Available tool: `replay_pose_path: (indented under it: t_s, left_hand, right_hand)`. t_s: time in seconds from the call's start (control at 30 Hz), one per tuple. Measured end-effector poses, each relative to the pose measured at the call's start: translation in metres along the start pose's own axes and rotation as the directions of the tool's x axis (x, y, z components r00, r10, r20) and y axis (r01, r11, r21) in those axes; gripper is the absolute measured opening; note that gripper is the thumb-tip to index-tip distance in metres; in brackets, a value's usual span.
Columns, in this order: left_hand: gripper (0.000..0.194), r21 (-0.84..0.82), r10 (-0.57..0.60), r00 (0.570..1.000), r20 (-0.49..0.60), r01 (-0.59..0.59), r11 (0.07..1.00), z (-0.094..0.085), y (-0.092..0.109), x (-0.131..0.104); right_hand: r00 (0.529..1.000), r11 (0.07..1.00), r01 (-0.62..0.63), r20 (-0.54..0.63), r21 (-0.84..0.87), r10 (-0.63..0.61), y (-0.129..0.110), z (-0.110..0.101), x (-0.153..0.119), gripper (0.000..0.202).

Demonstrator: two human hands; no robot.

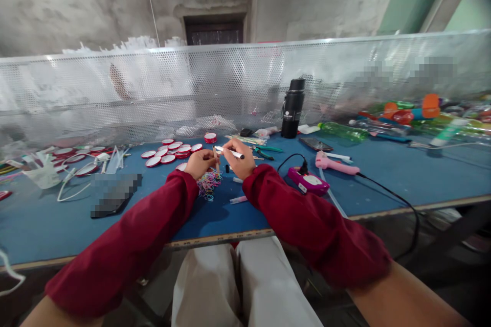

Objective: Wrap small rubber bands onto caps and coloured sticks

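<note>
Lying across right grip — the white marker.

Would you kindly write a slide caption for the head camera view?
Left hand holding a slim tan piece, right hand a white marker, above a blue table.

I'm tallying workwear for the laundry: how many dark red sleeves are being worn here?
2. The left sleeve runs back from just behind the left hand; the right sleeve runs back from just behind the right hand. No others show.

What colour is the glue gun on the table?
The glue gun is pink, seen best in the head view.
</note>
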State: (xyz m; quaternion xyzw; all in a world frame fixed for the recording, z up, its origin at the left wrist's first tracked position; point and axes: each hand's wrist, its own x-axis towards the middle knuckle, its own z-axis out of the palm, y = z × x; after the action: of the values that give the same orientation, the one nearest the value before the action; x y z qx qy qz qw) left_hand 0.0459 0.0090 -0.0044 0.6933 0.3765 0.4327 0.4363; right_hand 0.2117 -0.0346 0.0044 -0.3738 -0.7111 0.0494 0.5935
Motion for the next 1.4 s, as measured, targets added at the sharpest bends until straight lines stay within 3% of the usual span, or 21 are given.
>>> replay_pose_path:
  t_s: [1.4]
  left_hand:
    - [0.033,0.042,-0.006,1.000,-0.011,0.007,0.999,0.0015,0.0052,-0.0029]
  right_hand:
    - [1.000,1.000,0.009,0.013,0.026,-0.009,0.0035,0.0027,-0.0007,0.011]
